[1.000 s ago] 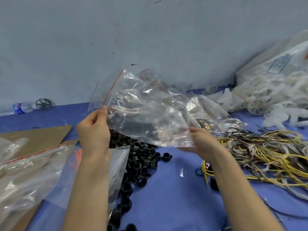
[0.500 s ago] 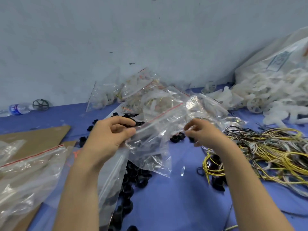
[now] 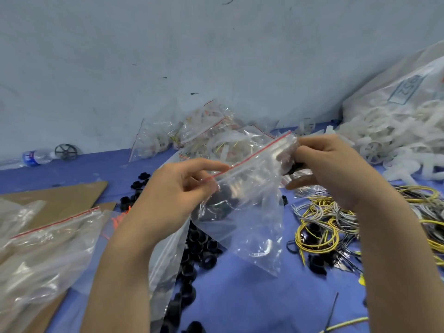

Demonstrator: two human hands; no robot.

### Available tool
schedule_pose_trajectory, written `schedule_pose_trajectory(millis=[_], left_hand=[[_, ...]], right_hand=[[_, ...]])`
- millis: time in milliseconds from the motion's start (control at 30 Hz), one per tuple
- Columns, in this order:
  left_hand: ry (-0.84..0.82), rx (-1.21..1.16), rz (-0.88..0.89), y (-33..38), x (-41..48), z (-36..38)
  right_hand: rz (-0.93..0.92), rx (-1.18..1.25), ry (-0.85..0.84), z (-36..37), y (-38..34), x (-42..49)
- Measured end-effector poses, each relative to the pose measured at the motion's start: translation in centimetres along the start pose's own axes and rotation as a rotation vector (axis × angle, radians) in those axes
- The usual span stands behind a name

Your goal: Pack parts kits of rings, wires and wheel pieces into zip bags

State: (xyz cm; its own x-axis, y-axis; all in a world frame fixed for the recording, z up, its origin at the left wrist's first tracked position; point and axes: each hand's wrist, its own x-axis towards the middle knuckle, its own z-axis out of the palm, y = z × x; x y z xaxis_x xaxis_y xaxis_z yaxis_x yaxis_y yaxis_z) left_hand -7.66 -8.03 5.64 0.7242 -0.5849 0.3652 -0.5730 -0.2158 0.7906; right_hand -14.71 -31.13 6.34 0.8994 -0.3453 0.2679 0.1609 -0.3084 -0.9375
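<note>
Above the middle of the blue worktop point(image 3: 240, 306), a clear zip bag point(image 3: 252, 212) hangs in the air between both hands, its red-lined mouth slanting from eight o'clock up to two o'clock. The left hand point(image 3: 173, 188) pinches the lower end of the zip strip between thumb and fingertips. The right hand point(image 3: 334, 169) has its fingers curled round the upper corner, with something dark at the palm that I cannot identify. Whether the mouth is parted or pressed together is not clear, and the dark shapes seen through the film may be the black rings point(image 3: 199, 248) heaped below at six o'clock rather than anything inside. The bag looks very light, limp and slippery, and it will likely sag and crumple if held by the film. The zip strip is probably its only firm part, so the best hold is there, one hand at each end, as now. The wires point(image 3: 319, 222) at four o'clock look springy and tangled, and are best lifted by a whole loop. The white wheel pieces point(image 3: 389, 143) at two o'clock look rigid and light, and their spokes could snag the film. Filled bags point(image 3: 204, 133) lie at twelve o'clock against the wall.
</note>
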Motion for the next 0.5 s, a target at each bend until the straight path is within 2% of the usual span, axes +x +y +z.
schedule_pose_trajectory(millis=[100, 300, 500], left_hand=[[0.026, -0.003, 0.023, 0.6, -0.1, 0.2], [0.046, 0.014, 0.045, 0.8, 0.0, 0.6], [0.018, 0.048, 0.094, 1.2, -0.1, 0.6]], right_hand=[[-0.036, 0.066, 0.088, 0.0, 0.2, 0.4], [-0.097, 0.013, 0.205, 0.2, 0.3, 0.8], [-0.068, -0.118, 0.261, 0.2, 1.4, 1.3]])
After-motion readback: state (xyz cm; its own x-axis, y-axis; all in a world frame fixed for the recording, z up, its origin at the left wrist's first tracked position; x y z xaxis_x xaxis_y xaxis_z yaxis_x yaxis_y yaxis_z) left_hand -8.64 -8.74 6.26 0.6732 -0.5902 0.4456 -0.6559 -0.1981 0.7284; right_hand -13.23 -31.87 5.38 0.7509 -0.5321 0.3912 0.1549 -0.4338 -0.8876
